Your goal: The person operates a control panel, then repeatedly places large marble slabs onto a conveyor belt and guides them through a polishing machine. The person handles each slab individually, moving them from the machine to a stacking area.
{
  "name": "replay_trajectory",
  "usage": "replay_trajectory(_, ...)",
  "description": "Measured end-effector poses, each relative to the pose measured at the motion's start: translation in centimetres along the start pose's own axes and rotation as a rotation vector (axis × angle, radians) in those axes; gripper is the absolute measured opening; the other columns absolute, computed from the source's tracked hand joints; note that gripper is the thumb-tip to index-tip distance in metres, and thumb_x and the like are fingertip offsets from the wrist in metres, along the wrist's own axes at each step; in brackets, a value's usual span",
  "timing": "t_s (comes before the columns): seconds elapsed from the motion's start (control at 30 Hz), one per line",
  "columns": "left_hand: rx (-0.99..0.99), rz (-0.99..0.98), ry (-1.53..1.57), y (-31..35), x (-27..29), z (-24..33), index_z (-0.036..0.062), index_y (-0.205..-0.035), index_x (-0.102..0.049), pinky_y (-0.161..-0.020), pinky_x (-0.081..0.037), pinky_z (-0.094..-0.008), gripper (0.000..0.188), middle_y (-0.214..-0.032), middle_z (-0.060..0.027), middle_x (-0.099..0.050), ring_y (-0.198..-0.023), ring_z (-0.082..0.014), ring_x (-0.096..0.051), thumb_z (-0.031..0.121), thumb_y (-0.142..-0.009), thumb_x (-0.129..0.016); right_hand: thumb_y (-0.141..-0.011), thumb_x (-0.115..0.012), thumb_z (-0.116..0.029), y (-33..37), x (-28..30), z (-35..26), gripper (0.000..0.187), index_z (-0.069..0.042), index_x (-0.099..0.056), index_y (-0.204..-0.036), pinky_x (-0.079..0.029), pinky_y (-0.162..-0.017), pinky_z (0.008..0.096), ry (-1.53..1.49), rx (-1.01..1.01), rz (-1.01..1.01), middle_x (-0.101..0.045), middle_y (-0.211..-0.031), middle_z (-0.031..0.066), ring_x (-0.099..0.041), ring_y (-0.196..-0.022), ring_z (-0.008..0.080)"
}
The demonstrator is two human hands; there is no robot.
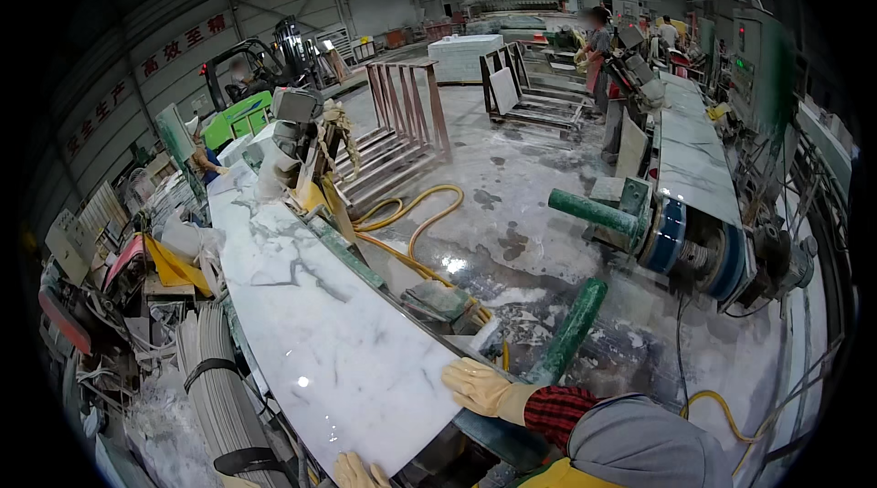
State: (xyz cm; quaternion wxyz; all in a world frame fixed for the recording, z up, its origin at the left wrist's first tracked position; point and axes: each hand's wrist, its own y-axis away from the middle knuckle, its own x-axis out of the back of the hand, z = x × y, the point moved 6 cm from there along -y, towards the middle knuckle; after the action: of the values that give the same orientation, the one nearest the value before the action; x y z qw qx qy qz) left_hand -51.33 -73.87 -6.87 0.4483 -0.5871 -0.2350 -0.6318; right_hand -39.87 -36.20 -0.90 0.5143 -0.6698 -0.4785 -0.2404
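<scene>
A long white marble slab (311,333) with grey veins lies on a narrow conveyor, running from just in front of me toward the far left. My right hand (484,387), in a cream rubber glove below a red-and-black checked cuff, rests on the slab's near right corner with its fingers stretched over the top. At the slab's near end my left hand (359,472), gloved alike, touches the edge with its fingers apart. The lower picture edge cuts off most of that hand. Neither hand's underside shows.
A green roller (571,333) juts out right of the slab. Yellow hoses (416,246) lie on the wet floor. Bundled grey strips (219,387) stand at left. Metal racks (402,113), a green forklift (237,118), another conveyor with slabs (694,145) and other people are farther off.
</scene>
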Motion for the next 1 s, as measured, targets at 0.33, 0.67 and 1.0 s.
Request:
replay_trajectory(0.33, 0.052, -0.045, 0.024, 0.1, 0.1, -0.8, 0.0055, -0.172, -0.044, -0.140, -0.014, -0.0543, 0.072, -0.182, -0.0234, -0.031, -0.169, -0.0428, -0.025, 0.050, -0.116, -0.046, -0.096, -0.070, -0.021, -2.0, -2.4, 0.2, 0.030, -0.004, -0.067, -0.121, -0.049, -0.107, 0.0501, 0.037, 0.010, 0.175, -0.068, -0.125, 0.0159, -0.064, -0.117, 0.0374)
replay_trajectory(0.67, 0.040, 0.029, 0.089, 1.2, 1.6, 1.2, 0.0023, -0.166, -0.051, -0.137, -0.023, -0.0557, 0.067, -0.176, -0.0270, -0.042, -0.164, -0.0462, -0.035, 0.042, -0.113, -0.058, -0.095, -0.071, -0.020, -2.0, 1.1, -1.9, 0.037, -0.003, -0.066, -0.127, -0.046, -0.110, 0.0503, 0.057, 0.016, 0.145, -0.066, -0.128, 0.0149, -0.060, -0.123, 0.0363)
replay_trajectory(1.0, 0.047, 0.000, 0.047, 1.4, 1.2, 1.0, 0.0013, -0.165, -0.052, -0.137, -0.025, -0.0571, 0.069, -0.174, -0.0273, -0.044, -0.163, -0.0466, -0.037, 0.045, -0.112, -0.056, -0.095, -0.070, -0.018, -1.6, 1.5, -2.3, 0.036, -0.003, -0.064, -0.126, -0.047, -0.107, 0.0519, 0.043, 0.043, 0.181, -0.065, -0.126, 0.0159, -0.061, -0.119, 0.0383)
